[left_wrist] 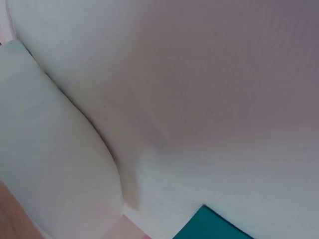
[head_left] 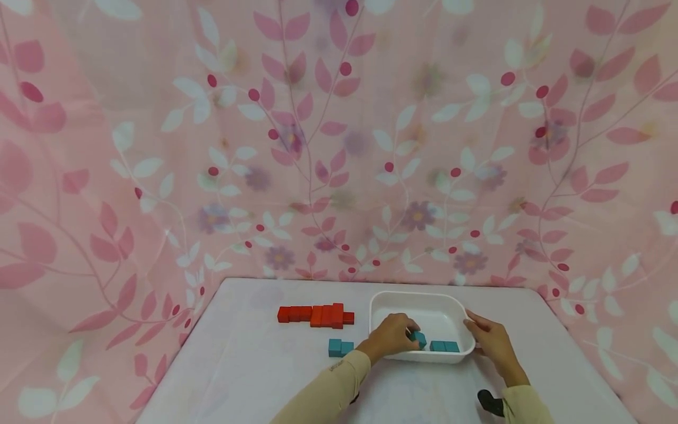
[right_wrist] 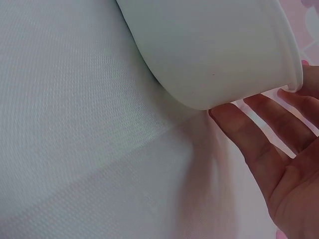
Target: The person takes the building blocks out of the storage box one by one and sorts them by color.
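I find no words, labels, brands or numbers that I can read anywhere here; a small mark on my left sleeve [head_left: 336, 366] is too blurred.

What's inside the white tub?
Teal blocks lie inside the white tub. The left hand holds another teal block there; its fingers hide whatever is underneath.

Blocks [head_left: 444, 346] in tray [head_left: 424, 297]

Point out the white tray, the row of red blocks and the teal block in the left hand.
white tray [head_left: 418, 297], head view, far rim.
red blocks [head_left: 318, 315], head view, middle of row.
teal block [head_left: 419, 338], head view, exposed top.
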The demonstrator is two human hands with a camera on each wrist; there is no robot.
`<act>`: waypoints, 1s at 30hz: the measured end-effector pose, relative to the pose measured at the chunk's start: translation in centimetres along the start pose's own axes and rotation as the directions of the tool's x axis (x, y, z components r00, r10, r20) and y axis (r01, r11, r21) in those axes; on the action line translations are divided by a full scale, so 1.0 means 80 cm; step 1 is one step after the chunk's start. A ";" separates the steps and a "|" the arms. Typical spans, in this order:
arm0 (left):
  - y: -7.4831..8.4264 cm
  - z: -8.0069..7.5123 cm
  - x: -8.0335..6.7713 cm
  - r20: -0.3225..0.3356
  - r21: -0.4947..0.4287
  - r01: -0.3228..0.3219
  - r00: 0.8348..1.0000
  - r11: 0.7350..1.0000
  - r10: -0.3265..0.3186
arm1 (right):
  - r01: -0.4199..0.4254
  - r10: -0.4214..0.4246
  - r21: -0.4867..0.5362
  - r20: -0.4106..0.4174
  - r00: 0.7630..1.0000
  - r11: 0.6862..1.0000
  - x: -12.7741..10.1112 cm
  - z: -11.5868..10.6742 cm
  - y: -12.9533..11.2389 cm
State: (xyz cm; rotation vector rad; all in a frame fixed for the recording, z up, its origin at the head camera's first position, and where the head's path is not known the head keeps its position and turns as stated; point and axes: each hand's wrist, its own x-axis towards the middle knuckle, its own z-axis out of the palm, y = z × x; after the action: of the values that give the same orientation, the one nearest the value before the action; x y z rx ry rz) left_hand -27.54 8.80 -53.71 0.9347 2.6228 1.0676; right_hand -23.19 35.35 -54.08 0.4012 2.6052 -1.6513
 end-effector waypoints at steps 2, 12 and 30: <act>-0.001 -0.001 0.002 0.003 -0.001 -0.005 1.000 1.000 0.005 | -0.001 0.001 0.003 -0.002 1.000 1.000 0.000 0.000 0.000; 0.000 0.002 0.000 0.045 -0.080 0.082 0.996 0.993 -0.079 | 0.000 0.000 -0.010 -0.001 1.000 1.000 -0.003 -0.001 0.001; 0.002 -0.007 0.000 0.065 -0.087 0.046 0.997 0.995 -0.041 | -0.012 0.012 0.003 -0.002 1.000 1.000 0.003 0.000 -0.003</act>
State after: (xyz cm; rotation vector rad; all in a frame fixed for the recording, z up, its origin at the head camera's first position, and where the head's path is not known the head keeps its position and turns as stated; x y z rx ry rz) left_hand -27.67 8.61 -53.18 0.8737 2.5111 1.1151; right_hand -23.51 35.27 -53.92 0.4180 2.5965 -1.6514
